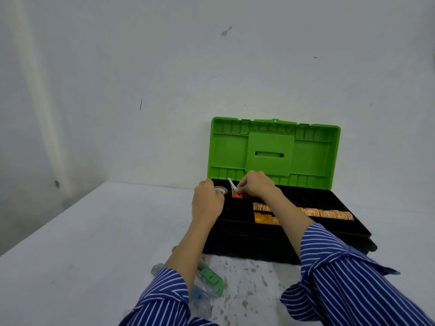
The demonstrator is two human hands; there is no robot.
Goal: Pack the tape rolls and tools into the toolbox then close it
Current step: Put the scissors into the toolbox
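Table [82, 243]: pale, flat, carrying all items. Toolbox [294, 234]: rigid black plastic, green lid [270, 147] upright against wall; probably light; best closed by lid's top edge. Orange tape rolls [327, 214]: in front tray compartment, likely light and firm, best pinched across the rim. Packaged green tool [211, 281]: on table near left sleeve, wrapper probably slippery. Left hand [207, 203]: fingers curled at white tape roll [221, 190], rear-left compartment. Right hand [255, 184]: fingers pinching thin white strip [231, 184], flimsy.
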